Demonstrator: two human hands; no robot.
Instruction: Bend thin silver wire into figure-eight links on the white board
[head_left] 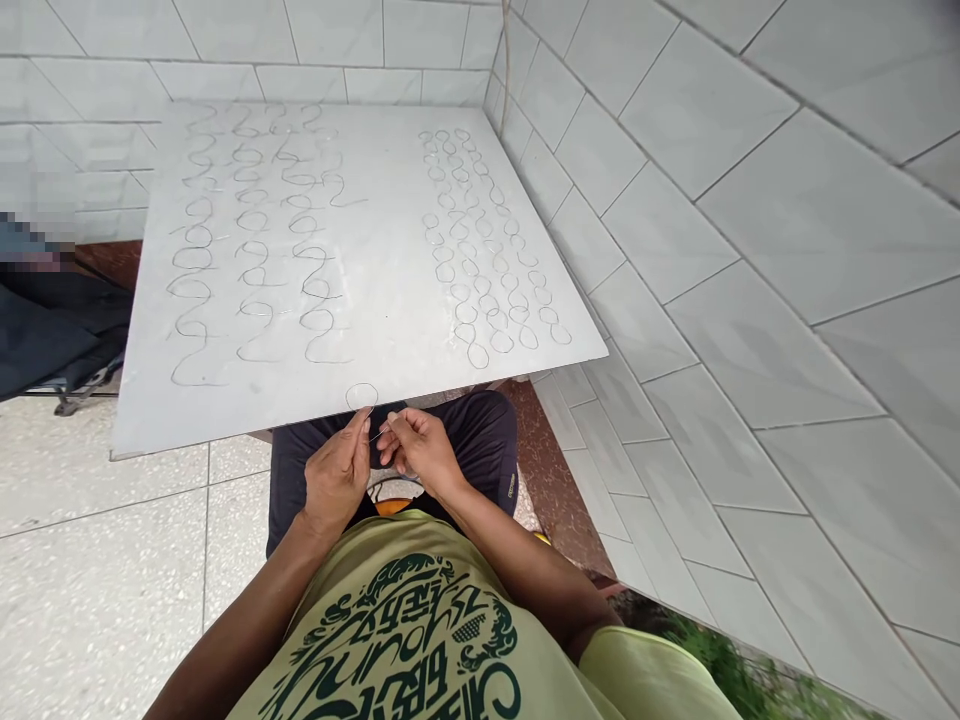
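A thin dark wire (362, 384) is bent into a round loop that stands up above my fingertips, near the front edge of the white board (386, 340). My left hand (336, 478) pinches it just under the loop, between thumb and forefinger. The wire's tail runs down to the right, where the closed fingers of my right hand (424, 447) grip it. On the left half of the board lie rows of S-shaped wire pieces (193, 260). Several rows of smaller figure-eight wire pieces (465, 225) cover the right side.
Tiled walls (720, 230) stand close behind and to the right of the board. At the left, a person's dark clothing (67, 310) shows beside the board. My knees (480, 430) are under its front edge, above a speckled floor (97, 560).
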